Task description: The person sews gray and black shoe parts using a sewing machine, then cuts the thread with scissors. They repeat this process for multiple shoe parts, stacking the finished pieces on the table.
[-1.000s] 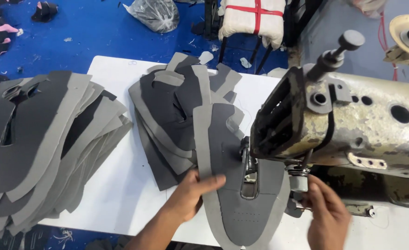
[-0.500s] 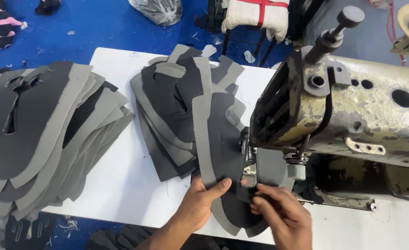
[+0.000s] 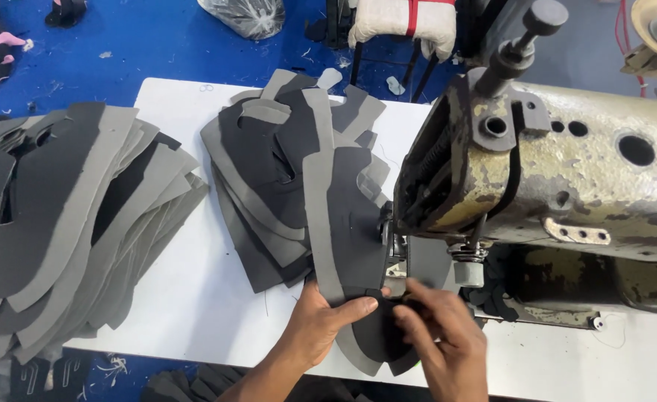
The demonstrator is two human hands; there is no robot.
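Both hands — left hand [image 3: 321,320] and right hand [image 3: 440,335] — press together on the dark grey curved foam-fabric panel [image 3: 354,238], flat on the white tabletop [image 3: 194,298]; the worn beige sewing machine [image 3: 559,171] stands just beyond the right hand.

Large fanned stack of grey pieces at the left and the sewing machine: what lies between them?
In the head view, a smaller pile of grey cut pieces lies on the white table, between the large stack and the sewing machine.

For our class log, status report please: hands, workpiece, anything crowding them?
Left hand and right hand both pressing the grey fabric piece at the sewing machine. Stack of cut pieces overlaps it on the left.
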